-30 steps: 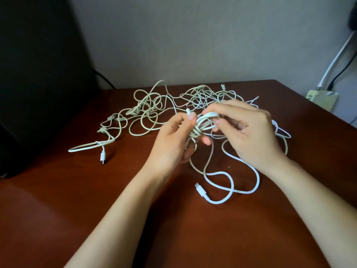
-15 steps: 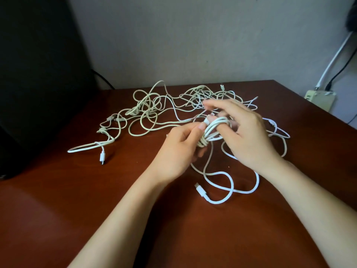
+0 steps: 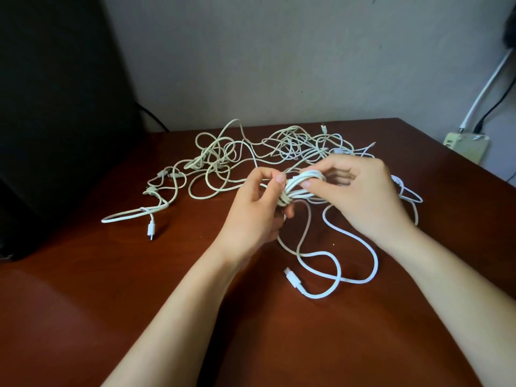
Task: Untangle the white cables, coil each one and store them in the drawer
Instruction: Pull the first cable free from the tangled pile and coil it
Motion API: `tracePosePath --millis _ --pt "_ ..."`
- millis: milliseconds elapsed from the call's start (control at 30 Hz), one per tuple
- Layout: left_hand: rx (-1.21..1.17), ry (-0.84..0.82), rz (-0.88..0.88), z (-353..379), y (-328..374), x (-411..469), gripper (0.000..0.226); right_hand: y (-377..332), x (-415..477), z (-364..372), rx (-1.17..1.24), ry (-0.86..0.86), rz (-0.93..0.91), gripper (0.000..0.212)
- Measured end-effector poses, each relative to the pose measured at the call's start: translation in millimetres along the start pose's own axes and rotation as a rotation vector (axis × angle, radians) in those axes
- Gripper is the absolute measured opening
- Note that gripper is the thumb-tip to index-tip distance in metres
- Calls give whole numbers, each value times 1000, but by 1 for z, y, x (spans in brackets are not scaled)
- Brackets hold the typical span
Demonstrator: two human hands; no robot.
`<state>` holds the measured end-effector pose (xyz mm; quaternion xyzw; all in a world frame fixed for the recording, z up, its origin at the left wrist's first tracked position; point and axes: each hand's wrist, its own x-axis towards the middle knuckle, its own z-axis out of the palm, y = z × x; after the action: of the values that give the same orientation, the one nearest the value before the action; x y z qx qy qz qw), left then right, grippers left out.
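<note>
Reddish-brown wooden table [image 3: 111, 303] under the fingers [image 3: 340, 163]; plain grey wall [image 3: 279, 51] beyond them; a big black block [image 3: 55, 107] far to their left; a pale power strip [image 3: 469, 145] far right, with white and black leads [image 3: 485, 88] rising from it.

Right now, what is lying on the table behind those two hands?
A tangled heap of white cables sprawls over the wooden table. The left hand and right hand, gripping a coiled bundle, hide its near right part.

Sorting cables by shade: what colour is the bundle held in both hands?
The bundle is white; the head view shows it best.
</note>
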<state>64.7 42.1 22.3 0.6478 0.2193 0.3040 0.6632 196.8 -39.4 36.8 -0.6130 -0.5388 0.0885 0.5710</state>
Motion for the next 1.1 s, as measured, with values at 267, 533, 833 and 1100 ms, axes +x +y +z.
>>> tracePosePath --millis 267,533,833,1100 --pt "-112 7 15 -3 3 -1 19 -19 -2 -6 272 -199 87 16" --pt "-58 14 114 -2 7 -2 24 -16 -1 -2 359 -116 128 12" --pt "454 127 473 -4 -7 1 21 -7 1 1 470 76 275 17" --pt "747 220 565 -8 -11 3 28 -9 1 -1 458 13 273 13"
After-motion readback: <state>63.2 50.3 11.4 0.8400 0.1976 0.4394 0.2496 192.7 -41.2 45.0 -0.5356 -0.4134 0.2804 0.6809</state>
